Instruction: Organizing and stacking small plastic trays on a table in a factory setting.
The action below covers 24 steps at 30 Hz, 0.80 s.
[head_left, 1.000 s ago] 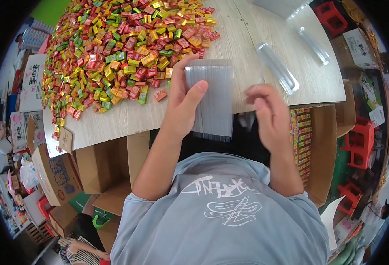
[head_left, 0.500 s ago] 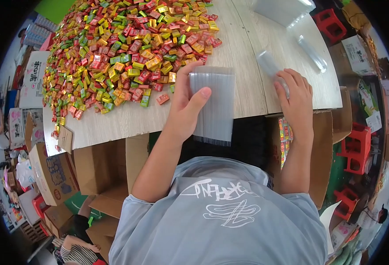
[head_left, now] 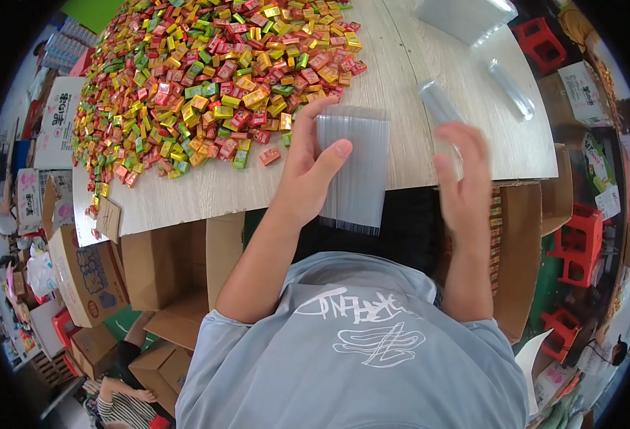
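Note:
My left hand (head_left: 309, 171) is closed around a thick stack of flat clear plastic sleeves (head_left: 356, 168), thumb across the top face. The stack reaches past the near table edge toward me. To its right, my right hand (head_left: 466, 179) is raised over the table edge and smeared by motion. Its thumb stands apart from the fingers, and nothing shows between them. Just beyond those fingers lies a narrow bundle of clear plastic (head_left: 438, 100), partly covered by the hand. A big heap of small wrapped sweets (head_left: 207, 93) in red, yellow, green and orange spreads over the table's left side.
Another clear plastic bundle (head_left: 511, 89) and a larger plastic stack (head_left: 465, 20) lie at the right of the pale wooden table (head_left: 393, 154). Open cartons (head_left: 165, 268) stand below its near edge, left and right. Red stools (head_left: 579, 243) are at right. Another person's arm (head_left: 125, 390) shows lower left.
My right hand has come off the narrow plastic bundle and moved left and slightly nearer to me. The left hand keeps its hold on the sleeve stack.

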Available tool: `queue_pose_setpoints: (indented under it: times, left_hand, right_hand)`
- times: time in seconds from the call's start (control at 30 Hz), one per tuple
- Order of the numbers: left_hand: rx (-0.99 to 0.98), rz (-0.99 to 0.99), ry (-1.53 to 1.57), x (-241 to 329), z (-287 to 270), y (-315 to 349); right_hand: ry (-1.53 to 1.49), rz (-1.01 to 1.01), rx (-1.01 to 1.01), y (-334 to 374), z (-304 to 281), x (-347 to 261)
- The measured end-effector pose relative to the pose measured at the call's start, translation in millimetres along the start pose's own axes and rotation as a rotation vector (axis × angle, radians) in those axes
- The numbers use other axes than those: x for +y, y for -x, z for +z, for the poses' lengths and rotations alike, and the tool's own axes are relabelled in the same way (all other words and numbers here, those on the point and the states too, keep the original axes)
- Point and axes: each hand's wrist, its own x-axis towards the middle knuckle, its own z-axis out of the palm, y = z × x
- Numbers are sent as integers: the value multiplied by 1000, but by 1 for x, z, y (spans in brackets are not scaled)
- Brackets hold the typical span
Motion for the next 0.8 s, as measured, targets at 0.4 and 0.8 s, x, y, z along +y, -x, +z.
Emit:
queue_pose_setpoints:
  times: [0.4,0.8]
  left_hand:
    - [-21,27,-32,-1,-1,0]
    - [-40,40,-94,-2,-5,0]
  right_hand:
    - [-1016,377,-264,21,39,-38]
    - [-831,409,-257,20,30,-40]
